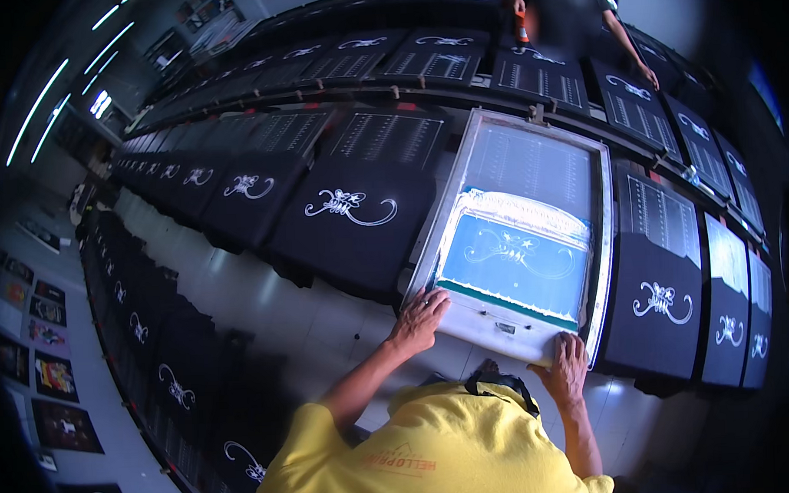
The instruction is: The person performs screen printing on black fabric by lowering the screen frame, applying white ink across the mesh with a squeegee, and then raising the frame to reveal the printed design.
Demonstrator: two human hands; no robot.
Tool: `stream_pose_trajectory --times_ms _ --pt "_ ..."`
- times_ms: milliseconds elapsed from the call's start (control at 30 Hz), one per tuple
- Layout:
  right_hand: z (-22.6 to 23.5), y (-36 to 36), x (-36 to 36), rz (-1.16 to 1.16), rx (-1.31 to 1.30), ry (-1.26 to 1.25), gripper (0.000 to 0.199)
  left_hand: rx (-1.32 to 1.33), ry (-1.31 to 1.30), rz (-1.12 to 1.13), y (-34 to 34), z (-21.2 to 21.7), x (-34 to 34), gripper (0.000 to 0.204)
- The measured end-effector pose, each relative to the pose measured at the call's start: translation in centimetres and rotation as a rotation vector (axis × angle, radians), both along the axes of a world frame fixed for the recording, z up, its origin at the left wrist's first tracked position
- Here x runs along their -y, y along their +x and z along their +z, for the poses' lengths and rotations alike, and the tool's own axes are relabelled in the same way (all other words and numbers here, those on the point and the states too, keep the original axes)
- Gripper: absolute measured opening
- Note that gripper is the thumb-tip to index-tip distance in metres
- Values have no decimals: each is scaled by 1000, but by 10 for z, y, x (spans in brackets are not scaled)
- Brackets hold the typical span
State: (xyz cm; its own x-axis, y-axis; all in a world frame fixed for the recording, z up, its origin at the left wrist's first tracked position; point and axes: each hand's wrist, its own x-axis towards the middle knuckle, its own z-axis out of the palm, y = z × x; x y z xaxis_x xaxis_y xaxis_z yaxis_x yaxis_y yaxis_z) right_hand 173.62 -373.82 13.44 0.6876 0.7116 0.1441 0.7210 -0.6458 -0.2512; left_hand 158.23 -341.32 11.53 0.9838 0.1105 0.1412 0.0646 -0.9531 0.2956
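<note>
A screen printing frame (pixel 605 206) lies over a printing board in front of me. Its blue mesh (pixel 525 249) carries a curling flower design, and a thick band of white ink (pixel 525 211) runs across beyond the design. My left hand (pixel 421 320) is closed round the frame's near left corner. At the near right corner, my right hand (pixel 569 362) has its fingers curled over the near edge. What lies under the frame is mostly hidden. Black fabric panels with white swirl prints flank it, one on the left (pixel 346 222) and one on the right (pixel 659 311).
Rows of boards with printed black fabric (pixel 246 186) stretch away on both sides. A rail (pixel 337 94) runs beyond the frame. Across it, another person's hand holds an orange-red tool (pixel 521 26); the other hand (pixel 647 77) touches a board. More prints (pixel 175 389) line the lower left.
</note>
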Motion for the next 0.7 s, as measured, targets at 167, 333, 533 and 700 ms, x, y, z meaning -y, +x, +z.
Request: stream_pose_trajectory --times_ms 167,333,533,700 --pt "-2 26 22 61 -177 195 56 -64 -256 -53 -1 26 -4 61" --pt "-14 75 44 -214 -22 440 33 302 -325 317 13 -10 -39 46" --pt "-42 95 62 -393 -373 444 40 133 -303 662 35 -57 -73 33" --pt "-80 104 63 -528 -609 780 29 131 -279 698 42 -58 -73 31"
